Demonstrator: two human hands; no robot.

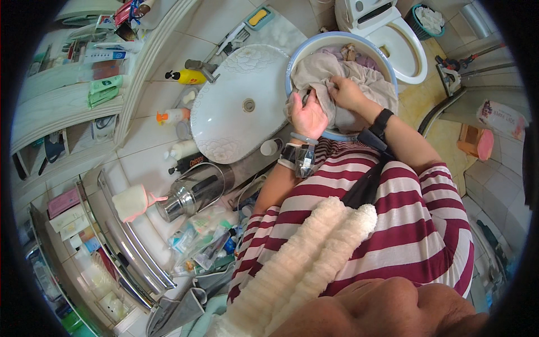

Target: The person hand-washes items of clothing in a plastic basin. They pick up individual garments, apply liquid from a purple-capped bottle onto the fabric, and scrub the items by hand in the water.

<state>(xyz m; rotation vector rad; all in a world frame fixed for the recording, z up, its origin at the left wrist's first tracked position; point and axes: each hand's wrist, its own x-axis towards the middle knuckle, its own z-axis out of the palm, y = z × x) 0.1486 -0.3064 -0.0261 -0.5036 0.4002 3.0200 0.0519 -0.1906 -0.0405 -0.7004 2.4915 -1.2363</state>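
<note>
Seated in striped clothing (396, 196), a person bends over a basin (303, 49) set between the body and the toilet (414, 53), just beside the sink (230, 126), a spot that seems picked to put its load within reach of both hands. The beige cloth (368, 84) lies heaped inside, on top of the pile, with a lilac cloth (368, 60) showing at the far side; the raised rim likely keeps the bundle together. The right hand (348, 94) bends its fingers onto the beige cloth, thumb and fingertips apparently pinching a fold, perhaps to keep it lifted. The left hand (309, 118) lies palm up against the cloth's near-left edge, fingers loosely spread and clamped on nothing visible, as if to support or receive the fabric. Bands on both wrists sit above the hands, leaving the fingers free. Gathered fabric hides the right fingertips' exact hold, and a dark patch by the left fingertips is too small to identify. The basin's floor and lower layers are buried, so whether it contains water cannot be told; what bears its weight is also out of sight. A fluffy cream roll (314, 247) covers part of the lap.
</note>
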